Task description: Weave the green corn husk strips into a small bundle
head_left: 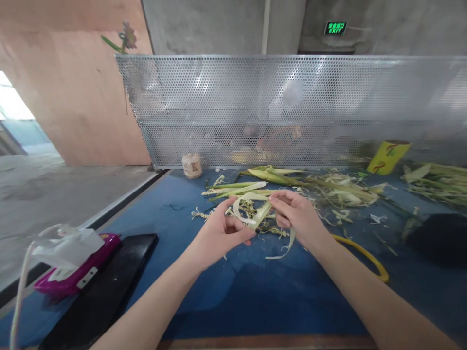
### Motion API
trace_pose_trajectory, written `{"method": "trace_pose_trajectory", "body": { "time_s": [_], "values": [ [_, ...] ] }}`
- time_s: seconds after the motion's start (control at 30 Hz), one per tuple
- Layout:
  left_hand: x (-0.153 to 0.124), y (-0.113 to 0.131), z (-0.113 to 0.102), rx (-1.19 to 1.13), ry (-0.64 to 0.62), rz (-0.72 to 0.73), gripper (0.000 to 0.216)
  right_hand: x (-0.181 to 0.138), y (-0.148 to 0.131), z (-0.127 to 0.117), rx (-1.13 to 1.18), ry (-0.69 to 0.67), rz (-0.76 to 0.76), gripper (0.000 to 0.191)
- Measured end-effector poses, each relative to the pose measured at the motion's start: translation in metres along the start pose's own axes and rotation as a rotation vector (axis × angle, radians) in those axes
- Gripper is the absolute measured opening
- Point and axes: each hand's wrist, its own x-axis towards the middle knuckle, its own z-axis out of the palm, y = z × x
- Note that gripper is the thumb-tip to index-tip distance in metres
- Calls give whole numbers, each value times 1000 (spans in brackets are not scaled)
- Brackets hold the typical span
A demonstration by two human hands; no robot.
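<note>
A pale green strip that looks like corn husk [261,215] is held up over the middle of the blue table [226,301]. My right hand [301,216] pinches it between thumb and fingers, and a thin tail [290,245] hangs below that hand. My left hand [221,228] curls around the strip's lower left part, where the husk bends into a loop; its thumb and fingertips close on the strip. Behind my hands lie knotted or braided husk bits [202,214] and long green husk leaves [237,189].
More leaves [279,176] and shredded husk [343,189] lie farther back, near a yellow cylinder [388,157]. A whitish roll [191,165] stands by the perforated metal screen [233,107]. On the left are a purple power strip [78,277] and black tray [109,291]; a yellow ring [365,253] lies right.
</note>
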Motion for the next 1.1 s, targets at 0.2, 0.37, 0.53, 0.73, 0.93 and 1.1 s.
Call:
{"method": "trace_pose_trajectory", "body": {
  "time_s": [0.2, 0.37, 0.53, 0.73, 0.93, 1.1],
  "values": [
    [-4, -2, -2, 197, 337, 137, 78, -5, -3, 5, -143, -121, -39, 20],
    [-10, 1, 5, 238, 355, 375, 45, -11, -8, 9, -205, -194, -91, 18],
    [-7, -4, 8, 282, 271, 266, 71, -15, -10, 12, -253, -189, -154, 23],
    [-2, -8, 13, 70, 352, 365, 96, -20, -8, 16, -226, -232, -171, 29],
    [0, -12, 18, -12, 254, 333, 112, -24, -5, 20, -190, -271, -137, 29],
    [0, -12, 15, -32, 295, 371, 103, -24, -5, 16, -262, -267, -157, 25]
  ]
}}
